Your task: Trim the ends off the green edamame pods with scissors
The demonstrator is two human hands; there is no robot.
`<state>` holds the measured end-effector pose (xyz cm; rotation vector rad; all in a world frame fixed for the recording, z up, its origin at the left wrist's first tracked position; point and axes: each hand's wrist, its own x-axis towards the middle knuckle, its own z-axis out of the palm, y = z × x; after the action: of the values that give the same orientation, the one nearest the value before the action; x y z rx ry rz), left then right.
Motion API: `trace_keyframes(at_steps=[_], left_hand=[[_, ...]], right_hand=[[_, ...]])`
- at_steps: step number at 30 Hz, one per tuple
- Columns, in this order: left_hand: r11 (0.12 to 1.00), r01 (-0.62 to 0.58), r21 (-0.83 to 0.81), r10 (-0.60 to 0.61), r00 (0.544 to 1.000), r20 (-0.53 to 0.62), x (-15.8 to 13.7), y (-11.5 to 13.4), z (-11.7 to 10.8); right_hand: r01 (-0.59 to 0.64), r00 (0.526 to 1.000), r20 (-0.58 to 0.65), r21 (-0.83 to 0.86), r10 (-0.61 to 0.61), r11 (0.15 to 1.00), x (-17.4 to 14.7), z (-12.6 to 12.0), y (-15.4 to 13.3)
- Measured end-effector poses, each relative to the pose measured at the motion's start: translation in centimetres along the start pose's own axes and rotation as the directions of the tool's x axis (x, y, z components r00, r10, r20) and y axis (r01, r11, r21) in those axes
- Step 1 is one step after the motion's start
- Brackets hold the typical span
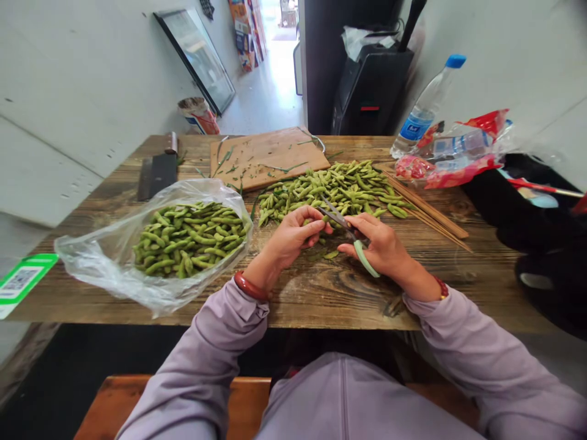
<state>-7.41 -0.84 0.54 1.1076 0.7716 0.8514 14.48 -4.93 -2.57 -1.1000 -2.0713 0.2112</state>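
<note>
My right hand is closed around a pair of scissors with pale green handles; the blades point up and left. Just left of it, my left hand pinches a green soybean pod at the blade tips, and the fingers partly hide the pod. Behind both hands spreads a loose heap of green pods on the wooden table. To the left, a clear plastic bag lies with its mouth open around many more pods. A few bits of pod lie beneath my hands.
A cutting board with green scraps lies at the back, a cleaver to its left. Chopsticks lie right of the heap. A water bottle, red plastic packaging and a black item occupy the right side.
</note>
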Motion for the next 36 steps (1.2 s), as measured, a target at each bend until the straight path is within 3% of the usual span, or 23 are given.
trace_keyframes(at_steps=[20, 36], left_hand=[[0.998, -0.018, 0.062, 0.014, 0.997, 0.075, 0.03, 0.09, -0.26], [0.99, -0.067, 0.124, 0.057, 0.995, 0.084, -0.18, -0.12, 0.17]], right_hand=[[-0.021, 0.999, 0.045, -0.116, 0.027, 0.993, 0.02, -0.47, -0.65], [-0.009, 0.999, 0.041, -0.067, 0.012, 0.998, -0.12, -0.14, -0.16]])
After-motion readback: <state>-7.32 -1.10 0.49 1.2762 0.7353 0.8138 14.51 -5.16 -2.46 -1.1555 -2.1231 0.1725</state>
